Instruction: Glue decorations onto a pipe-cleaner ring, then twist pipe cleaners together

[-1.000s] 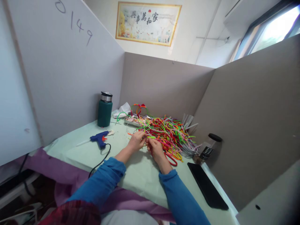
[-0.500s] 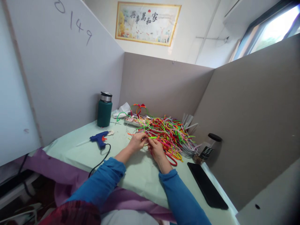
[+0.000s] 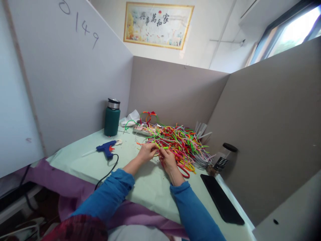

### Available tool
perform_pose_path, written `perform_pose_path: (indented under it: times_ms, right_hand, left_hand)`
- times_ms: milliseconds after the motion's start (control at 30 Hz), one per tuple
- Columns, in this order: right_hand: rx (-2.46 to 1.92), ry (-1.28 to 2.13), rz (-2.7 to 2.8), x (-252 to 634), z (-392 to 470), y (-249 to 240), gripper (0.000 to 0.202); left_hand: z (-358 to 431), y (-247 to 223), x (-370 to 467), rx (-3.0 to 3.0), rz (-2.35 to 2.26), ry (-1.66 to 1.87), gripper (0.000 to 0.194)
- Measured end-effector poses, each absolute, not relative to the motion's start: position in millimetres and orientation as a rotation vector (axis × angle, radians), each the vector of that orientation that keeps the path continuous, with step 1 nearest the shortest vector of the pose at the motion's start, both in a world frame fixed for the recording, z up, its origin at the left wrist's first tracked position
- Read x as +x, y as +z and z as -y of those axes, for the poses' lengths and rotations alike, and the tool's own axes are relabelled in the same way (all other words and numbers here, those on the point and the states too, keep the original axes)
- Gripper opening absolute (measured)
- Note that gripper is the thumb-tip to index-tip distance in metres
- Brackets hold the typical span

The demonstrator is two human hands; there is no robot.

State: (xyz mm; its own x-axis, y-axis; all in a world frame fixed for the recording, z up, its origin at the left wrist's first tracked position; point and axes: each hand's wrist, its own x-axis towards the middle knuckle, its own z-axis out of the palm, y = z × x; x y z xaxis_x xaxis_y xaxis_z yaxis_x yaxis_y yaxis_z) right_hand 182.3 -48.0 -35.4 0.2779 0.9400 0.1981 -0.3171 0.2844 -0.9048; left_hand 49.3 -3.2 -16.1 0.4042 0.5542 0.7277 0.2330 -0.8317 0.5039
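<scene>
Between my fingertips is a yellow-green pipe cleaner [image 3: 164, 147], its short length showing bright against the heap behind. My left hand [image 3: 147, 152] pinches it from the left. My right hand [image 3: 168, 159] grips it from the right, thumb and forefinger together close to the left fingertips. The fingers cover part of the pipe cleaner. Just past my hands lies a large tangled pile of pipe cleaners [image 3: 183, 140] in red, green, yellow, pink and grey. A red looped one [image 3: 186, 174] sticks out beside my right wrist.
A blue glue gun [image 3: 106, 148] with a black cord lies at left, near a green bottle [image 3: 112, 117]. A metal tray [image 3: 140, 131] and white tissue [image 3: 130, 117] sit behind. At right are a black phone-like slab [image 3: 222, 199] and a clear container with a black lid [image 3: 230, 147]. Partitions enclose the table.
My fingers have shifted very slightly on the yellow-green pipe cleaner, and a bit more of it shows at the left fingertips. Everything else stays put.
</scene>
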Motion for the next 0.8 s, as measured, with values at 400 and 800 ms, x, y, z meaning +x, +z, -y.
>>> perform_pose_path:
  times_ms: [400,800]
  right_hand:
    - [-0.855,1.002,0.91,178.8,53.3,-28.1,0.034]
    - [-0.842,1.05,0.894,175.9,54.1,-27.7,0.035]
  left_hand:
    - [-1.4,-17.7,52.1,2.107,-0.769,1.259,0.025]
    - [-8.6,-16.8,52.8,1.922,-0.675,1.277,0.026]
